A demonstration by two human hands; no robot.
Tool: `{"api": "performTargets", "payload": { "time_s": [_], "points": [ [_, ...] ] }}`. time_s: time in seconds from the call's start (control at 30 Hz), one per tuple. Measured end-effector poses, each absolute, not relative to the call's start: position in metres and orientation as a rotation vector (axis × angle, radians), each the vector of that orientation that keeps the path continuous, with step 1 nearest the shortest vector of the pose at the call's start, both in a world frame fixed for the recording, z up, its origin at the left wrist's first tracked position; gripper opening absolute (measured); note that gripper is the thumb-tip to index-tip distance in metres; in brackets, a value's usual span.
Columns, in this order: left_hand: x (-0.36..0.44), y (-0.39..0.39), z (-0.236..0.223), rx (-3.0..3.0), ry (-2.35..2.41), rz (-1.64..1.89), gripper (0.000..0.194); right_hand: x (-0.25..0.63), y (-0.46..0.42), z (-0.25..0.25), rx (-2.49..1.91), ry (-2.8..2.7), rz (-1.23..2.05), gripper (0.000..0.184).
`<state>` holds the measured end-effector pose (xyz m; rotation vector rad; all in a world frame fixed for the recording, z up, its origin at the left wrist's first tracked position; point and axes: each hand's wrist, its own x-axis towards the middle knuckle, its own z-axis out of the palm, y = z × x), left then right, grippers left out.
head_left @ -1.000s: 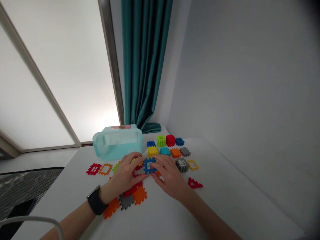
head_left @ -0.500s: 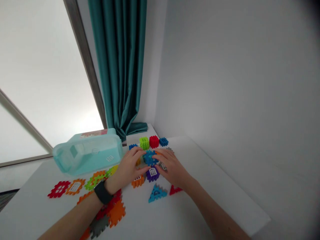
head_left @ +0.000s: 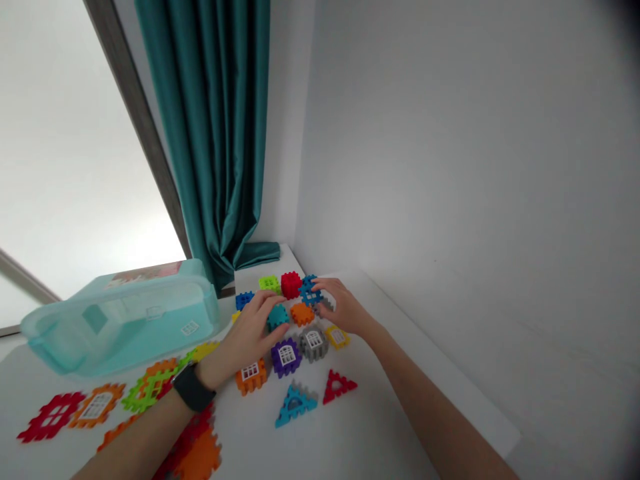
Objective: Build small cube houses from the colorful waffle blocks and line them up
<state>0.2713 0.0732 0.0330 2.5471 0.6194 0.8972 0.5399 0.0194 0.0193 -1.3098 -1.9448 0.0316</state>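
Observation:
My right hand (head_left: 343,307) pinches a blue notched building tile (head_left: 311,291) with a window-like grid, tilted up at the back of the block group. My left hand (head_left: 253,333), with a dark watch on the wrist, has its fingers apart and seems to hold nothing. Just beyond its fingertips is a teal block (head_left: 277,318). An orange block (head_left: 302,314) lies between the hands. Nearer stand a purple block (head_left: 287,357), a grey block (head_left: 314,343) and an orange block with a white window (head_left: 251,377). A yellow piece (head_left: 338,337) is below my right hand.
At the back are a lime block (head_left: 269,285), a red block (head_left: 291,285) and a blue block (head_left: 244,300). Triangles, blue (head_left: 296,405) and red (head_left: 339,387), lie in front. Flat tiles, including a red one (head_left: 53,417), spread left near a translucent turquoise bin (head_left: 125,327).
The blue tile has moved from between both hands to the back right in my right hand. My left hand has come off it. The view has shifted to the right.

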Motion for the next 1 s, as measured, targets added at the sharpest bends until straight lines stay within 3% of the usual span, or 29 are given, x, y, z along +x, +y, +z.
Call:
{"api": "performTargets", "payload": {
  "time_s": [0.43,1.0],
  "points": [
    [0.265,0.073,0.030,2.629,0.655,0.844,0.033,0.591,0.085,-0.011,-1.524,-1.817,0.240,0.035],
    [0.267,0.079,0.031,2.617,0.644,0.836,0.030,0.598,0.101,-0.022,-1.549,-1.802,0.400,0.031]
  ]
}}
